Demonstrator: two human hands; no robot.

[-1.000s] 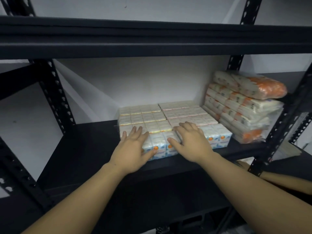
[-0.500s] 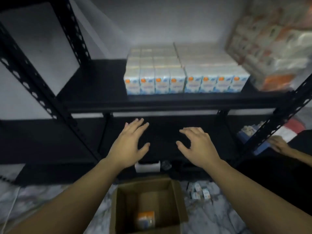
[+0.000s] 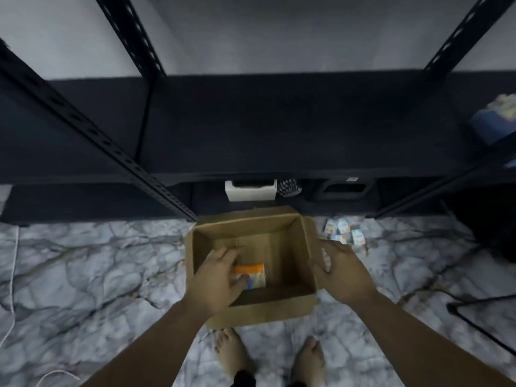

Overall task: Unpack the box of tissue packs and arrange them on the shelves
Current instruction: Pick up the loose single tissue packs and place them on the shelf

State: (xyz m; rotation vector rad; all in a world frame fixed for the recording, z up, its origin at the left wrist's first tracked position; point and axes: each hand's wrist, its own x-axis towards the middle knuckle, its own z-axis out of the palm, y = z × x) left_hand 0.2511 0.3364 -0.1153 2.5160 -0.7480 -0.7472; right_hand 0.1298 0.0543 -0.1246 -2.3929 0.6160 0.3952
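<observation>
- An open cardboard box stands on the marble-patterned floor, just in front of a black metal shelf unit.
- One tissue pack, orange and white, lies on the bottom of the box, near its left side.
- The left hand reaches down inside the box, with its fingers spread around the left end of the tissue pack and the thumb at the pack's near edge. A firm grip does not show, and the frame is too blurred to tell whether the fingers touch the pack.
- The right hand is at the right wall of the box, outside it, with relaxed, slightly bent fingers near the rim; it holds nothing.
- A few small tissue packs lie loose on the floor, just to the right of the box.
- Two bare feet stand on the floor at the near side of the box.
- A white container sits under the lowest shelf, behind the box.
</observation>
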